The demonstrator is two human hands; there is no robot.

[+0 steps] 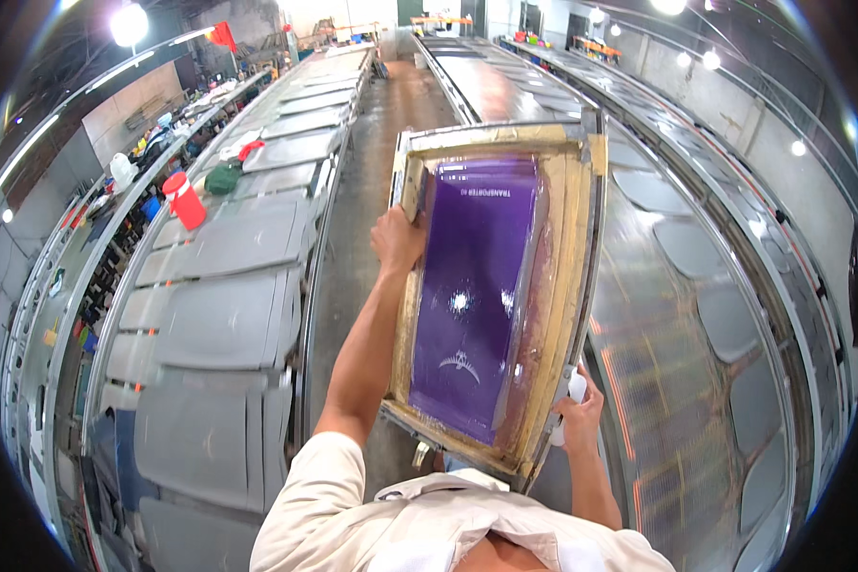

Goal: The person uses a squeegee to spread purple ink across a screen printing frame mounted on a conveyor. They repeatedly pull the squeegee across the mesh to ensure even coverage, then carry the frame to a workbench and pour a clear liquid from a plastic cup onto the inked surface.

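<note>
Head view: from where I stand, the room is a long workshop with tables running back under hanging bulbs [129, 25], a concrete aisle [377, 119] lying beyond the framed screen [560, 286]. That screen, purple across its middle [477, 267], is held tilted in front of the person's chest. The left hand [398, 238] is closed around its left rail; the right hand [582, 413], at its lower right edge, has thumb and fingers around a white piece [578, 387], though I cannot tell whether they grip the rail too. Left of the screen, grey sheets [224, 319] cover a table [326, 191], with a red container [187, 204] and a green bundle [222, 179] farther back. Right of it stretches a ribbed, see-through surface [663, 391] beside rounded grey panels [691, 250]. The screen itself blocks part of the aisle and of the right-hand table
</note>
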